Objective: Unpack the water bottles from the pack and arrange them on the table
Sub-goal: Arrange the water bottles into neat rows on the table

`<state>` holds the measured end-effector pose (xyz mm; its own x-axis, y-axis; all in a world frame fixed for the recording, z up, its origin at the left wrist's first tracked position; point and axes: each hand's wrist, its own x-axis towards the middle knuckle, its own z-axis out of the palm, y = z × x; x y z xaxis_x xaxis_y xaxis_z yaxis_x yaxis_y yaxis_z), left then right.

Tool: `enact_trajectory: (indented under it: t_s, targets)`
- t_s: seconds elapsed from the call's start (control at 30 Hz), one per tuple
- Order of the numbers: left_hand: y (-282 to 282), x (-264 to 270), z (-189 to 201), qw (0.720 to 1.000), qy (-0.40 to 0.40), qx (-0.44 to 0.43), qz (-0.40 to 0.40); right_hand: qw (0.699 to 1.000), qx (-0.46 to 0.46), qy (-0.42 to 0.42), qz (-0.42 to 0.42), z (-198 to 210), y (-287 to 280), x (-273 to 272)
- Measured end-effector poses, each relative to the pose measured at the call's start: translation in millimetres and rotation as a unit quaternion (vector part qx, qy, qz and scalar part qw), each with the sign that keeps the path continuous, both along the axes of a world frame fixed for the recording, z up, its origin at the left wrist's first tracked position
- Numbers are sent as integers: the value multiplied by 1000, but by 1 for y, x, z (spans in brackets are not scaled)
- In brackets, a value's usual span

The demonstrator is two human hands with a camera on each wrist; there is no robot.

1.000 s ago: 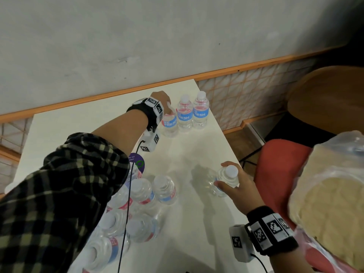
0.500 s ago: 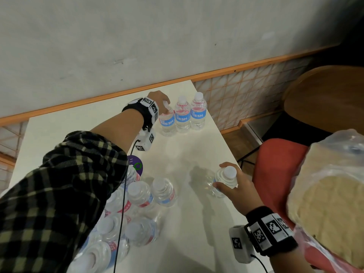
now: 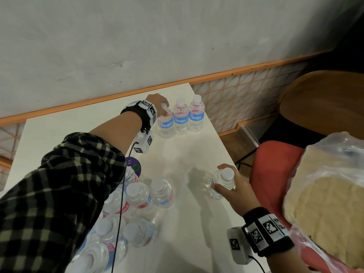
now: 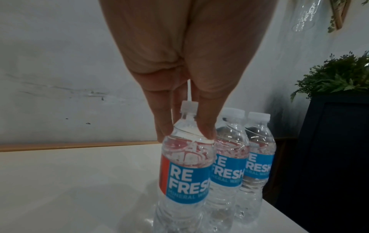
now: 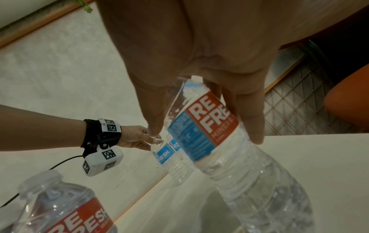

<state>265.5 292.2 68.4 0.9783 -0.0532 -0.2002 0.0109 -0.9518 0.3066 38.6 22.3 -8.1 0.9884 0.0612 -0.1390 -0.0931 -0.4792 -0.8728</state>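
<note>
Three upright water bottles with blue labels stand in a row at the table's far right corner. My left hand (image 3: 157,102) (image 4: 185,126) grips the leftmost bottle (image 3: 166,123) (image 4: 186,170) by its neck and shoulder; its base looks to be on the table. The two other bottles (image 3: 181,120) (image 3: 196,117) stand right of it. My right hand (image 3: 230,186) (image 5: 209,123) holds another bottle (image 3: 220,183) (image 5: 215,137) by its upper body, tilted, near the table's right edge. The pack (image 3: 126,209) with several bottles sits at the near left, partly hidden by my left sleeve.
The white table (image 3: 197,154) ends close to the right hand. A red chair (image 3: 275,170) with a plastic-wrapped bundle (image 3: 331,203) stands right of it. A purple sticker (image 3: 134,166) lies by the pack. A wall runs behind the table.
The left hand has kept hold of the leftmost bottle in the row, shifting slightly. The right hand has held its bottle in about the same place.
</note>
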Motion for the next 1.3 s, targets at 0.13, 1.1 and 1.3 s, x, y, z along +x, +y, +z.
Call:
enact_trajectory:
  t_s: [0.13,1.1,1.3]
  targets:
    - [2,-2,-2,999,11,40,-10,1000,2,2,4,0,0,2]
    - [-68,-119,23,960,114,55,-251,973,-137,65,173,29,32,12]
    - [-30,-112,19,978,111,72,-162,968,-74,28,239,28,85,11]
